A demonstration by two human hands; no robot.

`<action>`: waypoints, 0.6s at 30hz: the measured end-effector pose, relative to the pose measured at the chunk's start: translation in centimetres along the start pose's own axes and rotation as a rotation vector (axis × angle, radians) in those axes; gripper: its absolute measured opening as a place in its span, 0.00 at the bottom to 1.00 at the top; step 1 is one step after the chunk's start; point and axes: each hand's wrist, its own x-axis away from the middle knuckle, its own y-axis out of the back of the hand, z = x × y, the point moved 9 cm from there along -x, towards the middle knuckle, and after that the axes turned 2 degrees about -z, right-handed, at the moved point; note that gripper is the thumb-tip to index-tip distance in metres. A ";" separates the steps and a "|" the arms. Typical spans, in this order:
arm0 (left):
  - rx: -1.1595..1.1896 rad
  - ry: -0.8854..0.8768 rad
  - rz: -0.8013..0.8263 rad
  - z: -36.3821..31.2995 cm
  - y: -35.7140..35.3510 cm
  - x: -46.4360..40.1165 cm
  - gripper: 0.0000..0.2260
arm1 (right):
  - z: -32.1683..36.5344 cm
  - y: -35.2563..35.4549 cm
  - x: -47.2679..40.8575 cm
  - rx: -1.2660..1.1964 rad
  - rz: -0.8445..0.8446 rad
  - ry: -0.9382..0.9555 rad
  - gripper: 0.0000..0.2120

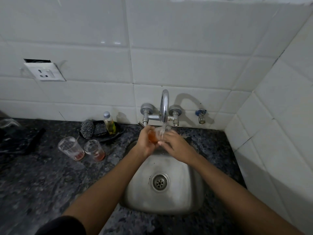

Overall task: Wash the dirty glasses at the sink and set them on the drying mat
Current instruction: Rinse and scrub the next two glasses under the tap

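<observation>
Both hands are holding one clear glass [155,135] under the running tap [164,106], above the far edge of the steel sink [162,197]. The left hand [147,141] is wrapping its fingers around the glass from 9 o'clock; the right hand [176,146] is closing on it from 3 o'clock, fingers curled. The long axis of the glass seems to be tilting toward 1 o'clock, mouth to the stream, with orange liquid collecting at the base. Two more dirty glasses [72,148] [94,150], smooth and tapered with reddish dregs, are standing at 9 o'clock on the speckled stone counter [42,184], nearer to the left hand. A drying mat I cannot identify with certainty.
</observation>
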 end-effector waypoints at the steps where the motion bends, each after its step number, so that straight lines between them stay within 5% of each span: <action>1: 0.014 -0.006 0.024 0.0 -0.5 0.3 0.19 | 0.1 0.1 -0.4 -0.071 0.008 -0.041 0.08; 3: 0.013 -0.002 0.040 0.0 -1.0 0.5 0.17 | 0.7 0.7 -1.4 -0.145 0.004 -0.069 0.09; 7: -0.067 0.054 0.165 -0.4 -2.3 0.8 0.21 | 0.9 -0.5 -1.6 0.155 0.186 0.063 0.15; 12: 0.046 -0.001 0.137 -0.7 -1.9 1.0 0.19 | 1.1 -0.1 -2.3 -0.149 0.020 -0.073 0.14; 16: 0.001 0.045 0.146 -0.8 -1.9 1.2 0.22 | 1.1 -1.2 -1.9 0.137 0.132 0.010 0.14; 18: -0.014 0.006 0.136 -1.2 -1.9 1.1 0.25 | 0.6 -1.2 -1.7 0.019 0.076 -0.046 0.16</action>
